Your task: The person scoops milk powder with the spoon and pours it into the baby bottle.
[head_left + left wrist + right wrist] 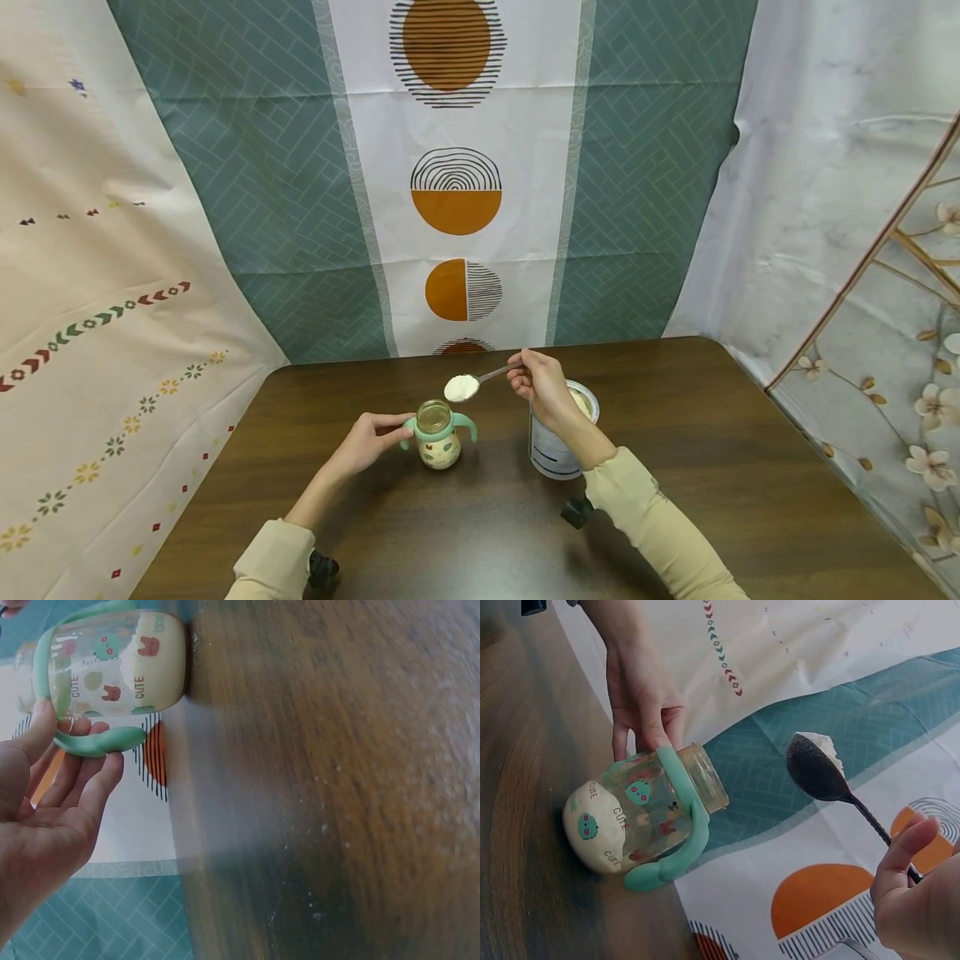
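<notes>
Surface: where bottle and can are supported, dark wood is seen.
Can: placed right of bottle.
Bottle: stood upright, part-filled; green handle gripped between curled left fingers.
Spoon: pinched by right fingers, raised above and right of bottle's mouth.
Powder: heaped white on spoon.
</notes>
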The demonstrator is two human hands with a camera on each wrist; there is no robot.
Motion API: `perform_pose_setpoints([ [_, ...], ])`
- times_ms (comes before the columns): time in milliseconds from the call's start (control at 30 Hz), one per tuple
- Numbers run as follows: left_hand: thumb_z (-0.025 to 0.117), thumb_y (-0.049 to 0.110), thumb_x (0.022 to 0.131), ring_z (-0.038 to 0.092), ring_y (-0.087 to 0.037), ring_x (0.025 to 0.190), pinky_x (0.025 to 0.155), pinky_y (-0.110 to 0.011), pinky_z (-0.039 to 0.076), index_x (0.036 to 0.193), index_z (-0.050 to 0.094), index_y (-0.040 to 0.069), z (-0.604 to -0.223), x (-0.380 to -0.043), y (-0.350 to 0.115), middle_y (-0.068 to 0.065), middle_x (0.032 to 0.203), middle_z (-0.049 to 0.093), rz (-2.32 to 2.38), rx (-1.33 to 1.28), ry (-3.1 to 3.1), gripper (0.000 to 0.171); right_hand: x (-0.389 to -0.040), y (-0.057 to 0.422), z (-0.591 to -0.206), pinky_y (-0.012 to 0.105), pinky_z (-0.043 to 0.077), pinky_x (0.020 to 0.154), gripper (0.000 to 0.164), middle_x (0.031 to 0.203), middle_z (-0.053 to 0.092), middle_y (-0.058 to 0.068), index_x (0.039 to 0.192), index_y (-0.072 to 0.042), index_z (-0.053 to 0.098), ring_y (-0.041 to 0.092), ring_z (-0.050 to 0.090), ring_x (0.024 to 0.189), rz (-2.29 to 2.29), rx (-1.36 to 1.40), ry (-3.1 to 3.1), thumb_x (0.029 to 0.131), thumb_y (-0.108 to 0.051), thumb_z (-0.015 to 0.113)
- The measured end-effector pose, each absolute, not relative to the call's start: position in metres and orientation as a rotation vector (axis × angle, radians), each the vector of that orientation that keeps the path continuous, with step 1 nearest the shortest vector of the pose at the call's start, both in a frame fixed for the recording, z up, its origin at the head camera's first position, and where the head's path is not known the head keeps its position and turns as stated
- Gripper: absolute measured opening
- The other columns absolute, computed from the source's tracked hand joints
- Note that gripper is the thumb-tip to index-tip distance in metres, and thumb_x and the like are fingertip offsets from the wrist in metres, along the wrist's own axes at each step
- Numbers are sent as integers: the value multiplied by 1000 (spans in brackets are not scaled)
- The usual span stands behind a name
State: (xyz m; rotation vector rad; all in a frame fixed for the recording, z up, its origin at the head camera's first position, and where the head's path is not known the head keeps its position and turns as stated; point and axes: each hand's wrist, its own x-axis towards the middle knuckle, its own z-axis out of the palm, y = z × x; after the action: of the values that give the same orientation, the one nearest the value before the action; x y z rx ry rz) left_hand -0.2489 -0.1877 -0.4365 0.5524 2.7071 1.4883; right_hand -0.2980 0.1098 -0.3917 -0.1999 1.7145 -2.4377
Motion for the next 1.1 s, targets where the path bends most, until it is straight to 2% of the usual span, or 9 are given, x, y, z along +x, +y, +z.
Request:
perform_pose_setpoints([
  [200, 67, 10, 90, 63, -33, 110, 85, -25, 54, 121, 65, -5, -438, -250, -189, -22, 117, 67, 1489, 545, 2705, 35, -299, 106, -392, 12, 43, 48, 28, 66, 58, -1, 95, 1, 55, 3, 51, 51, -2453, -183, 1669, 106, -16, 35],
  [400, 67, 10, 90, 63, -34, 112, 86, -26, 54, 121, 65, -5, -440, -252, -190, -22, 118, 67, 1471, 554, 2713, 34, -300, 103, -391, 12, 43, 49, 30, 67, 58, 0, 101, 6, 54, 3, 51, 52, -2438, -175, 1687, 106, -16, 35],
  [533, 67, 10, 90, 62, -37, 113, 89, -37, 54, 121, 65, -5, -439, -252, -191, -22, 118, 66, 1468, 557, 2713, 34, -300, 101, -390, 12, 44, 50, 28, 68, 58, 0, 99, 4, 55, 3, 52, 53, -2429, -185, 1694, 106, -15, 35],
  [667, 68, 17, 91, 60, -37, 116, 93, -46, 51, 122, 66, 0, -453, -261, -197, -20, 120, 66, 1475, 565, 2713, 36, -300, 98, -390, 12, 45, 52, 28, 69, 58, -2, 99, 1, 56, 2, 53, 54, -2401, -205, 1715, 106, -16, 35],
  [767, 68, 24, 91, 60, -35, 118, 94, -45, 51, 122, 67, 3, -466, -270, -202, -17, 120, 67, 1467, 574, 2728, 37, -300, 96, -390, 13, 45, 52, 28, 69, 59, -2, 100, 1, 56, 2, 53, 55, -2373, -208, 1738, 107, -17, 35],
  [1100, 69, 27, 89, 58, -35, 120, 97, -49, 48, 122, 68, 7, -469, -271, -204, -14, 121, 67, 1473, 531, 2721, 39, -300, 89, -395, 13, 42, 51, 27, 68, 60, -2, 103, 5, 56, 3, 51, 55, -2336, -215, 1785, 106, -15, 38],
])
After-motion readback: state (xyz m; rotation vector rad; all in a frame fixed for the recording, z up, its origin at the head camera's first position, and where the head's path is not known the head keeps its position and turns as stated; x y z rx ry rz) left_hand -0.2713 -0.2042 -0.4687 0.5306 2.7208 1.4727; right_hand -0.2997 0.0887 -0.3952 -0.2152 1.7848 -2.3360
